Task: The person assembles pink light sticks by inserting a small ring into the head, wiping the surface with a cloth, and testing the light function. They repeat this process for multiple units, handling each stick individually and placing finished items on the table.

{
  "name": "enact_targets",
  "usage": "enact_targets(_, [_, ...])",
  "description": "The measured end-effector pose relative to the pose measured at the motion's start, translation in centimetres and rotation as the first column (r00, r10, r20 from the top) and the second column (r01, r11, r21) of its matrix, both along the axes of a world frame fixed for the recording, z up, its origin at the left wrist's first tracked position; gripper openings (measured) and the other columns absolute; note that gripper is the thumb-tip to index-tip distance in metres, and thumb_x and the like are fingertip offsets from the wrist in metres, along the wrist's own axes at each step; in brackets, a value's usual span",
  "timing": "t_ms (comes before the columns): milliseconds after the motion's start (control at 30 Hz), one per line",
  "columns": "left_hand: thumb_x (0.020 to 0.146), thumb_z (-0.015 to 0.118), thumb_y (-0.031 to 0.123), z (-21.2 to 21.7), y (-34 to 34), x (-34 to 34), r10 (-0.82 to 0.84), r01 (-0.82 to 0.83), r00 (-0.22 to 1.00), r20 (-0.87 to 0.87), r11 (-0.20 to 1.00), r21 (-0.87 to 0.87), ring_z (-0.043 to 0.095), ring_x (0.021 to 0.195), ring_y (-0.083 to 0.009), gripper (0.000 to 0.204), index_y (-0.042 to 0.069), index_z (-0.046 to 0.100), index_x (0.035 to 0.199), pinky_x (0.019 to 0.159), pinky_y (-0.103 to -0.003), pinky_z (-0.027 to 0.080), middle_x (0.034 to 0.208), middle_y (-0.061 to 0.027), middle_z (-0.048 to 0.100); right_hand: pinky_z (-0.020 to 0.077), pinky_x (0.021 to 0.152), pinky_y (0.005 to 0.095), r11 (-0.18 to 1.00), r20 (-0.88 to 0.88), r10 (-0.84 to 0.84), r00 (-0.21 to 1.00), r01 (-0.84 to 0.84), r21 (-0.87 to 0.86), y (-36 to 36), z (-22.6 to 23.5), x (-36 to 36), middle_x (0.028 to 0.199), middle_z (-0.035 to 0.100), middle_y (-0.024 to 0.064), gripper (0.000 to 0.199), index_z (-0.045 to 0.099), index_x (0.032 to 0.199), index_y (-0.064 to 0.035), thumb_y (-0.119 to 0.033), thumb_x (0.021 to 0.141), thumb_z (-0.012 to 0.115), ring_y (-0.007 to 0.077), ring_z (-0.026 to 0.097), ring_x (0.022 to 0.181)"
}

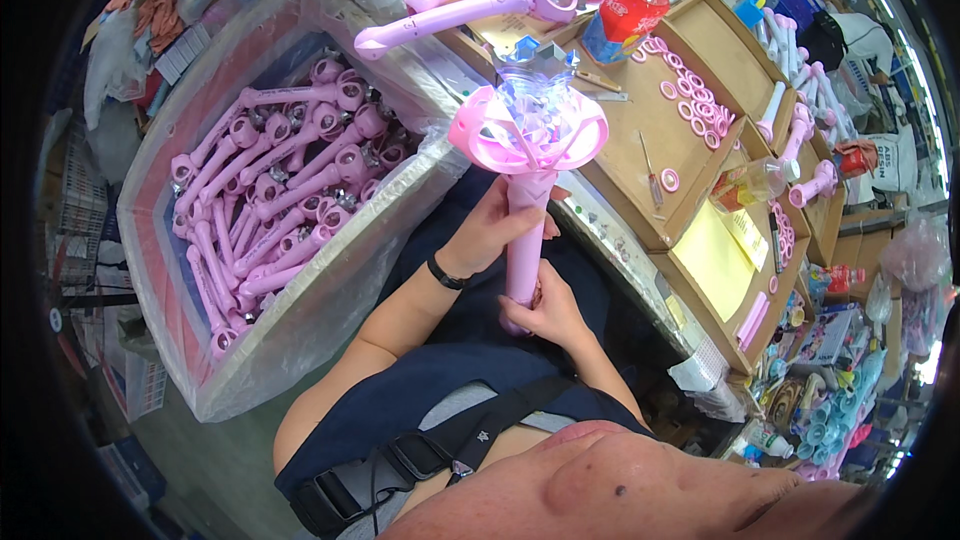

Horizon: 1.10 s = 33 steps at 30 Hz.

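Observation:
Upright in front of me stands a pink toy wand [525,250] with a flared pink head and a faceted clear top that shows bluish-purple. My left hand [487,230] is closed round the upper handle, just below the head. Lower down, my right hand [553,308] grips the handle near its bottom end, thumb across the front. Parts of the handle are hidden behind my fingers. To the left, a big plastic-lined bin [330,290] holds a heap of similar pink wands [300,165] with open ring-shaped heads.
At the right, a workbench carries cardboard trays [610,175] with pink rings [690,90] and a thin screwdriver [652,175]. A red-capped bottle [625,20] and a yellow-labelled bottle [750,185] stand or lie there. More pink wands [465,12] lie across the far end.

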<state>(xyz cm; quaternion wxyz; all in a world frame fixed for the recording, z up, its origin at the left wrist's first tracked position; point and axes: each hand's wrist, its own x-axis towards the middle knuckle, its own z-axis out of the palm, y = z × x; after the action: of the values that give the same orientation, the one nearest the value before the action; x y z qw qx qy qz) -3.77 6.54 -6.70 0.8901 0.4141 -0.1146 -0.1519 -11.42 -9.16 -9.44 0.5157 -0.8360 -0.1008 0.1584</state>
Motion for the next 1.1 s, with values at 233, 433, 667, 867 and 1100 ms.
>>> enact_targets(233, [0.079, 0.067, 0.050, 0.9, 1.6, 3.1, 0.136, -0.118, 0.977, 0.163, 0.986, -0.115, 0.062, 0.101, -0.0241, 0.070, 0.000, 0.046, 0.123, 0.088, -0.038, 0.050, 0.111, -0.0138, 0.060, 0.0497, 0.068, 0.0314, 0.997, -0.052, 0.016, 0.999, -0.012, 0.079, -0.7, -1.0, -0.8, 0.087, 0.062, 0.0136, 0.054, 0.053, 0.110, -0.0018, -0.025, 0.066, 0.074, 0.0233, 0.064, 0.074])
enact_targets(433, [0.082, 0.063, 0.004, 0.7, -0.4, 0.4, -0.063, 0.063, 0.998, 0.007, 0.998, 0.031, 0.061, 0.102, -0.0219, 0.060, 0.005, 0.031, 0.132, 0.090, -0.036, 0.050, 0.125, -0.0167, 0.052, 0.0461, 0.068, 0.0270, 0.994, 0.135, -0.049, 0.990, 0.035, 0.104, -0.4, -1.3, -1.3, 0.084, 0.057, 0.0053, 0.050, 0.051, 0.108, -0.0021, -0.023, 0.068, 0.074, 0.0132, 0.055, 0.073])
enact_targets(667, [0.084, 0.060, 0.004, -0.2, -1.1, -0.7, 0.114, -0.120, 0.991, 0.068, 0.990, 0.080, 0.056, 0.110, -0.0222, 0.073, 0.006, 0.013, 0.140, 0.084, -0.033, 0.053, 0.133, -0.0170, 0.042, 0.0462, 0.069, 0.0275, 0.989, -0.012, -0.037, 0.999, 0.039, 0.144, 0.0, -0.9, -1.3, 0.086, 0.057, 0.0053, 0.054, 0.049, 0.110, -0.0011, -0.023, 0.068, 0.074, 0.0136, 0.055, 0.074])
enact_targets(867, [0.090, 0.057, 0.012, -0.3, -1.5, -0.4, 0.257, -0.304, 0.937, 0.237, 0.934, 0.188, 0.043, 0.123, -0.0215, 0.081, 0.004, -0.002, 0.145, 0.095, -0.034, 0.043, 0.140, -0.0182, 0.029, 0.0500, 0.069, 0.0280, 0.921, -0.093, 0.006, 0.996, 0.030, 0.388, -0.1, -0.3, -0.8, 0.095, 0.059, 0.0071, 0.065, 0.043, 0.128, -0.0012, -0.016, 0.073, 0.074, 0.0137, 0.060, 0.082])
enact_targets(1100, [0.090, 0.062, 0.020, 1.8, 1.6, 4.1, 0.501, -0.619, 0.742, 0.446, 0.768, 0.166, 0.048, 0.116, -0.0200, 0.071, -0.005, 0.017, 0.139, 0.096, -0.033, 0.042, 0.134, -0.0175, 0.038, 0.0576, 0.063, 0.0351, 0.637, -0.402, 0.343, 0.849, 0.104, 0.764, -2.3, 0.7, -0.1, 0.089, 0.057, 0.0096, 0.070, 0.035, 0.134, 0.0004, -0.010, 0.075, 0.070, 0.0171, 0.064, 0.070])
